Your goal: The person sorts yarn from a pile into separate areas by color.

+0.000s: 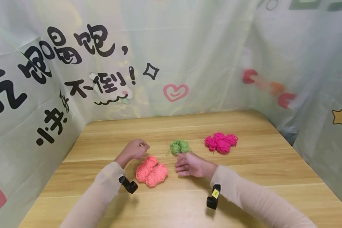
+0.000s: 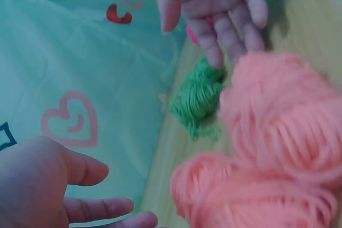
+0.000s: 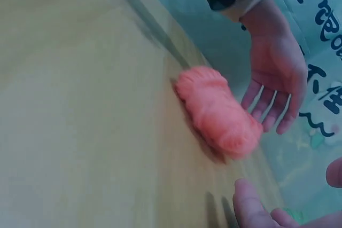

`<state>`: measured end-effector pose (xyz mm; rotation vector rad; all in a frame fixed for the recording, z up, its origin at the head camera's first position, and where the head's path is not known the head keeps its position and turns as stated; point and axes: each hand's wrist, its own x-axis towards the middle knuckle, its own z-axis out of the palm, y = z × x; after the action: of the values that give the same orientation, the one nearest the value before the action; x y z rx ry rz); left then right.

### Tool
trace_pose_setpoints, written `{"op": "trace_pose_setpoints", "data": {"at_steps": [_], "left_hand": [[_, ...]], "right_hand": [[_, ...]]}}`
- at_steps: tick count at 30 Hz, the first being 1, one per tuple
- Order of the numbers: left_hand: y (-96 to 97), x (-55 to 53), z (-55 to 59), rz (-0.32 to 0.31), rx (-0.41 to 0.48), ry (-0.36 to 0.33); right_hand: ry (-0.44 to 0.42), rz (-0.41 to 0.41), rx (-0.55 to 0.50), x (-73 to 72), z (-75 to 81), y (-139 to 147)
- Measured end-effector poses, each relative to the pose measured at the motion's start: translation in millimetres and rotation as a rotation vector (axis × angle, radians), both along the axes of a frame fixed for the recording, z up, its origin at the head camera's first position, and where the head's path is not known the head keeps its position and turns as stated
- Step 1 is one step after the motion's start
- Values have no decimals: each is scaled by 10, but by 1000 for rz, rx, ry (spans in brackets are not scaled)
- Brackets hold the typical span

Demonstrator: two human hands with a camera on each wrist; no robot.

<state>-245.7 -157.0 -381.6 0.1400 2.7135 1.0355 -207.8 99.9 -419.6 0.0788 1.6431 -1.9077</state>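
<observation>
Two skeins of coral yarn [image 1: 152, 171] lie side by side on the wooden table, between the hands and nearer the front. Just behind and left of them is my left hand [image 1: 133, 149], fingers relaxed and nothing held. My right hand [image 1: 191, 165] stands to the right of the coral yarn, its fingers extended and palm turned inward in the left wrist view. Right behind that hand sits a bundle of green yarn [image 1: 180, 147], its lower edge partly covered by the fingers in the head view. The right wrist view shows the coral yarn [image 3: 216, 113] apart from both hands.
A magenta yarn bundle [image 1: 222, 143] lies at the back right of the wooden table [image 1: 171, 205]. Printed curtains [image 1: 205, 57] rise along the back and both sides. Each sleeve carries a small black camera, one at the left wrist [image 1: 128, 185].
</observation>
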Motion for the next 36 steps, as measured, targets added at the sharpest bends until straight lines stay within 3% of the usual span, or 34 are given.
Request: {"op": "trace_pose_setpoints", "data": {"at_steps": [4, 11, 15, 23, 28, 36], "left_hand": [[-105, 0, -65, -8, -16, -25], [-241, 19, -222, -26, 117, -194], [-268, 33, -256, -43, 141, -254], [-263, 80, -256, -95, 134, -284], [-275, 126, -306, -115, 179, -315], [-230, 104, -272, -119, 166, -318]], "right_hand": [[-34, 18, -40, 96, -29, -43], [-74, 40, -101, 212, -89, -113], [-85, 56, -128, 242, -99, -143], [-99, 54, -149, 281, -95, -211], [-103, 88, -152, 306, -125, -260], [-56, 91, -140, 281, -96, -281]]}}
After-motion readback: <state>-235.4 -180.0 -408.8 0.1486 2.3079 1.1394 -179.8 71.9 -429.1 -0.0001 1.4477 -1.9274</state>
